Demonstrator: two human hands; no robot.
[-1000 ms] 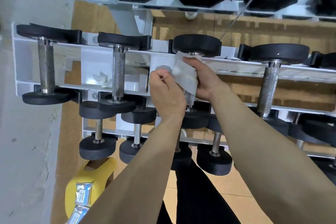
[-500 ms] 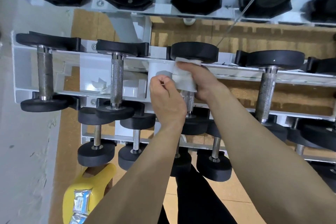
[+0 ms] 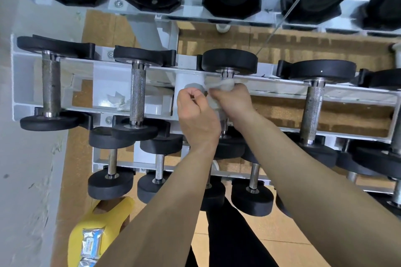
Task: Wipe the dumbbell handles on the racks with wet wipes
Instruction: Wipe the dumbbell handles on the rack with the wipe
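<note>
Over the last second my right grip (image 3: pixel 232 99) slid up the handle toward the far head, and the wet wipe (image 3: pixel 221 84), which had been spread wide, bunched small under my fingers. My left grip (image 3: pixel 195 112) barely shifted.

The white rack (image 3: pixel 26 84) filled most of my view, with its tiers of black-headed dumbbells lying side by side across the rails. The dumbbell (image 3: pixel 230 60) I was working on lay third from the left on the middle tier. Its far head was clear above my knuckles, and its handle (image 3: pixel 224 123) was almost wholly hidden under my right grip, with only a short steel stub showing below.

My right grip was curled round the top of that handle with the wipe pressed between my fingers and the metal, just under the far head. My left grip sat just beside it, touching it, with the fingers curled in tight and the thumb against the forefinger at the wipe's loose end. I could not tell whether it actually had that end pinched.

To the left, a knurled neighbour dumbbell (image 3: pixel 137 91) lay untouched, with a crumpled white tissue (image 3: pixel 118 99) on the shelf plate beside it. Down by my leg stood a yellow bag (image 3: pixel 108 219) holding a silver wipe pack (image 3: pixel 91 243).
</note>
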